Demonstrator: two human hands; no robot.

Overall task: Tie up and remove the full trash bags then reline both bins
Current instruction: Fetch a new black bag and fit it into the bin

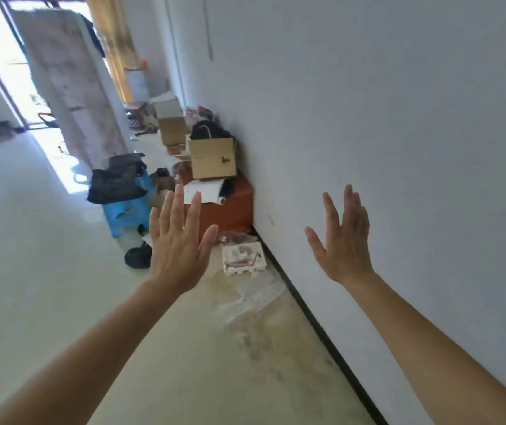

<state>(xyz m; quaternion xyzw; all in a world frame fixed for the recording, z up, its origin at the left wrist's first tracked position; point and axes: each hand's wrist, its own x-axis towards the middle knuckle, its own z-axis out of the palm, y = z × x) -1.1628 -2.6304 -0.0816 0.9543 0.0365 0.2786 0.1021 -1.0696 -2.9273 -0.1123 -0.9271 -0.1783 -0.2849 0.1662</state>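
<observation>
So both hands are up in front, holding nothing. The left hand [178,240] has straight, spread fingers, back of the hand to us. The right hand [345,237] is the same, flat and empty, hovering close to the wall [399,118] but not touching it as far as I can tell. My guess is they're held out like that just for reaching ahead, since nothing's in range to grab.

The blue bin [125,217] sits beyond the left hand's fingertips and a bit to its left, well out of reach. A dark trash bag [116,182] is in it, its top slumped over the rim. It looks untied to me, so tying hasn't started. I only spot 1 bin; can't make out the 2nd in the clutter.

Between the 2 hands and further off there's a brown box [230,210] against the wall with a cardboard box [213,157] stacked on it. A white foam tray [244,256] lies on the floor [30,240] just right of the left thumb, and a black shoe [136,256] just left of that hand. I'd say the next step is walking over to the bin without stepping on that stuff.
</observation>
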